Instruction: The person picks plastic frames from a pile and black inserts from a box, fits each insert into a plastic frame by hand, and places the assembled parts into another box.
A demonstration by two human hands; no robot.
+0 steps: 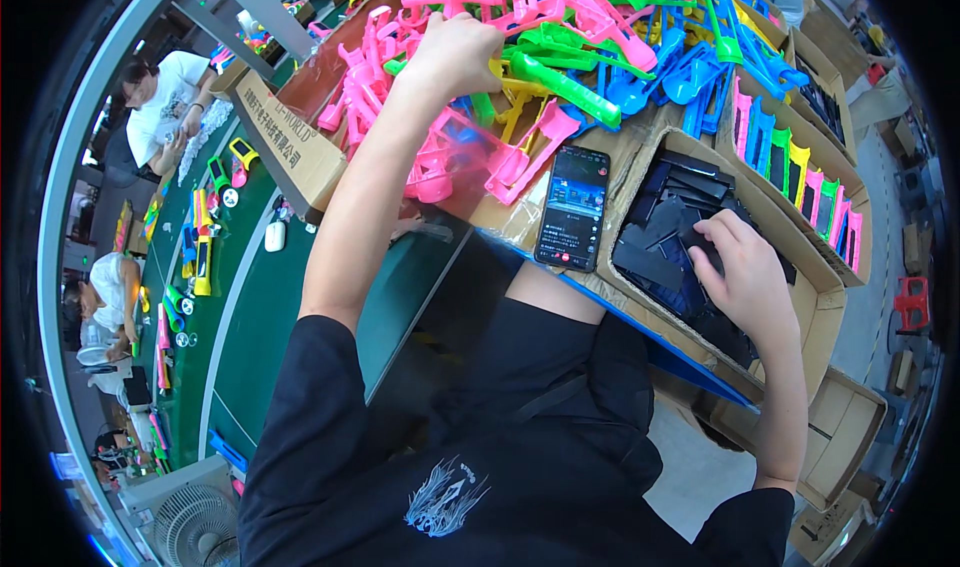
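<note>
My left hand [455, 55] reaches into a heap of pink, green, blue and yellow plastic frames [590, 17]. Its fingers are mostly hidden behind the back of the hand, so I cannot tell what they grip. Just below it, a pink frame [470, 152] looks blurred. My right hand [740, 277] is inside a cardboard box [822, 305] of thin, glossy black panels [655, 237]. The thumb and fingertips are bent close together at the edge of one panel. A phone [573, 207] with a lit screen lies between the heap and the box.
Another cardboard box [858, 257] with a row of coloured frames stands right of the panels. A printed carton flap [290, 142] borders the heap on the left. Beyond it, a green conveyor belt [250, 297] carries assembled toys. Co-workers [172, 107] sit along its far side. A fan [190, 517] stands lower left.
</note>
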